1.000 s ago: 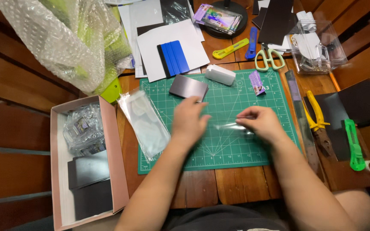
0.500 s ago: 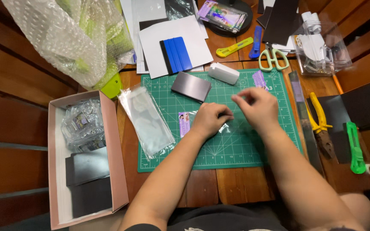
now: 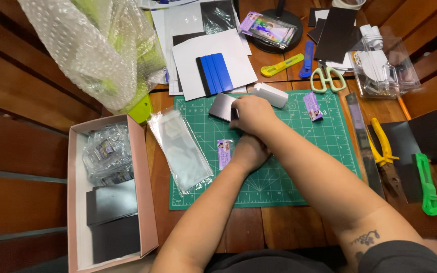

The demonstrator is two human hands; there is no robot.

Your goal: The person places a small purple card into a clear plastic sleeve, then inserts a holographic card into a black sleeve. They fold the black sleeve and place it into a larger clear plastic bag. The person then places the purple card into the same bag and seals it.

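Note:
My right hand (image 3: 251,114) reaches across to the far left of the green cutting mat (image 3: 279,187), and its fingers close over the right edge of a small grey metallic sheet (image 3: 220,105). Under that forearm my left hand (image 3: 249,151) rests on the mat with curled fingers. What it holds is hidden. A small purple photo card (image 3: 223,153) lies just left of it. A second purple card (image 3: 312,106) lies further right on the mat. A small white box (image 3: 273,94) sits beside my right hand.
A clear plastic sleeve (image 3: 180,149) overlaps the mat's left edge. At the left are a pink box (image 3: 140,177) with dark sheets and a bubble-wrap bag (image 3: 97,50). Behind lie a blue squeegee (image 3: 214,74) and scissors (image 3: 327,78). At the right are a ruler (image 3: 362,141), pliers (image 3: 383,146) and a green cutter (image 3: 426,184).
Both hands were together at the mat's middle. My right hand has since crossed over the left and moved up to the grey sheet. The left hand has stayed next to the purple card.

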